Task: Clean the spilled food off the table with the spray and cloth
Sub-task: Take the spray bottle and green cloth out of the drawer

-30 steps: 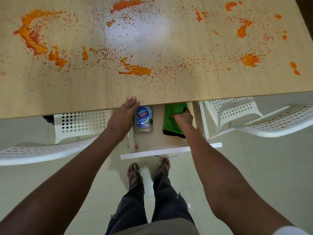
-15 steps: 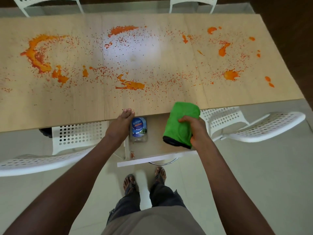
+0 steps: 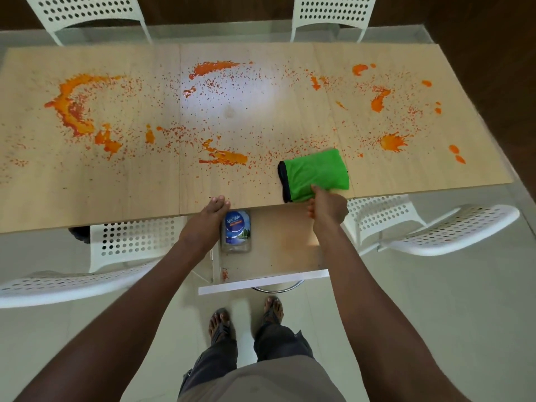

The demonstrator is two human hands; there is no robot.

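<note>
A folded green cloth [image 3: 314, 174] lies on the wooden table [image 3: 116, 192] near its front edge, right of centre. My right hand [image 3: 327, 208] pinches the cloth's near edge. Orange sauce and crumbs [image 3: 223, 158] are spattered over most of the tabletop, with thick smears at the left [image 3: 72, 108] and splats at the right [image 3: 391, 142]. A clear spray bottle with a blue label [image 3: 235, 231] lies in an open drawer [image 3: 278, 256] under the table edge, its top hidden by the tabletop. My left hand [image 3: 207, 220] rests with straight fingers on the table's front edge beside the bottle.
White perforated chairs stand at my left [image 3: 121, 242] and right [image 3: 435, 227], and two more at the far side [image 3: 84, 13] [image 3: 333, 13]. The drawer's white front [image 3: 261, 281] juts toward my legs. A dark wall runs along the right.
My right hand lifted the green cloth out of the drawer and carried it up onto the table's front edge. The view tilted up, showing the far chairs. My left hand stayed put.
</note>
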